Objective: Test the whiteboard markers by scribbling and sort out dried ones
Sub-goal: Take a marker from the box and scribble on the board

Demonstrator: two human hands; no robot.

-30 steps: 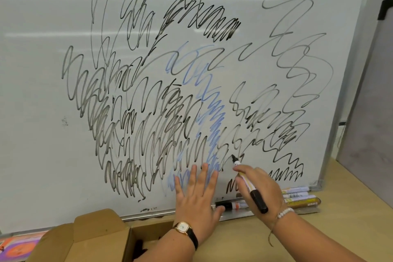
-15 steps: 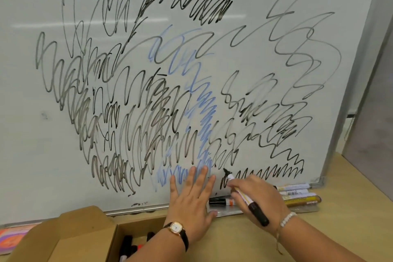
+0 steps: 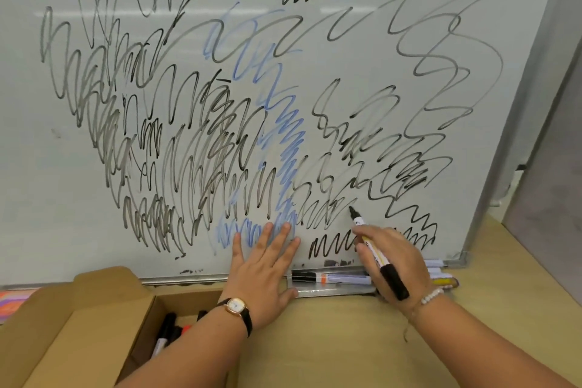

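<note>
Resting on a wooden table (image 3: 346,340), the scribbled whiteboard (image 3: 362,50) bears the spread left hand (image 3: 264,268); the right hand (image 3: 396,261) pinches a marker (image 3: 371,249).

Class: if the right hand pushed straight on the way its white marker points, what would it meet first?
The white whiteboard itself: the right hand aims the white black-tipped marker up and left at faint grey scribbles. Whether the tip already touches is unclear.

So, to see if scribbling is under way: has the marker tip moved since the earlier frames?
Yes. The tip of the marker in the right hand has shifted right and upward from the left end of the bold zigzag low on the whiteboard.
</note>
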